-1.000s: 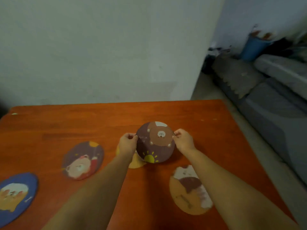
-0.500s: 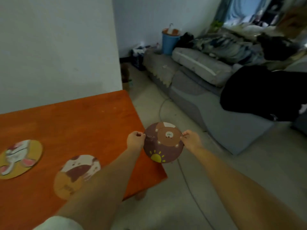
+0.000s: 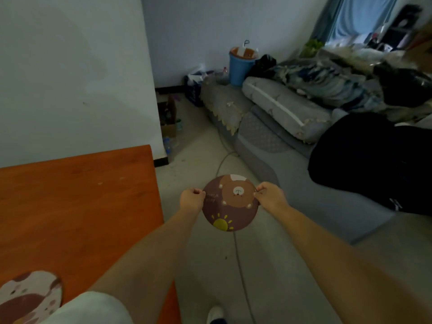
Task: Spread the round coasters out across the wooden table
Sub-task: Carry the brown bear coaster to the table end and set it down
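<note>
A round brown coaster (image 3: 230, 206) with a bear face and a yellow sun hangs in the air over the floor, right of the wooden table (image 3: 77, 206). My left hand (image 3: 192, 200) pinches its left rim and my right hand (image 3: 268, 197) pinches its right rim. Another coaster (image 3: 28, 298), brown and cream, lies on the table at the bottom left, partly cut off by the frame edge and my sleeve.
The table's right edge runs down the middle of the view. A grey sofa (image 3: 292, 141) with bedding and a black bag (image 3: 374, 164) fills the right side. A blue bucket (image 3: 240, 66) stands by the far wall. A cable (image 3: 238, 253) crosses the floor below the coaster.
The view has swung right, off the table. The brown bear coaster, held by both hands throughout, was above the table's middle and now hangs past the table's right edge above the floor.
</note>
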### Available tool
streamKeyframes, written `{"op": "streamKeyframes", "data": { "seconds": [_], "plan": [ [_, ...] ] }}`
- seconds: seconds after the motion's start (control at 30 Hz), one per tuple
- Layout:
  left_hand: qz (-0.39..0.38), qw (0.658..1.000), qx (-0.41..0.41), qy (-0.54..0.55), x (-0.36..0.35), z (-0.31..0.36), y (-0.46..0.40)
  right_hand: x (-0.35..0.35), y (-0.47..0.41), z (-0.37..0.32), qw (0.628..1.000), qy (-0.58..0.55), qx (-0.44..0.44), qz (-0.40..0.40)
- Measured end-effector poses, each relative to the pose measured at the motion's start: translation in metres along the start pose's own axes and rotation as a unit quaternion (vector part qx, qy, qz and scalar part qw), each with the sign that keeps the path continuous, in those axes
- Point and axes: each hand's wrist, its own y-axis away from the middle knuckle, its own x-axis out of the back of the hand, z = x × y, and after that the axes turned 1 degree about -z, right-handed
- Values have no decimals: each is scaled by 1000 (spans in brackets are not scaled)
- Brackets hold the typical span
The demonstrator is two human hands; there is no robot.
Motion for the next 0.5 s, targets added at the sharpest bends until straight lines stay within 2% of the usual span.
{"op": "streamKeyframes", "data": {
  "seconds": [0.13,0.27,0.4,0.5],
  "plan": [
    [16,1000,8,0,-17,33,-24,24,-53,-17,999,16,21,-29],
    [51,998,34,28,-12,52,-52,20,-106,-45,995,39,61,-75],
    [137,987,66,48,16,51,-77,-18,-161,-90,976,65,133,-157],
    [240,966,90,47,41,43,-81,-55,-188,-128,949,92,196,-231]
  ]
}}
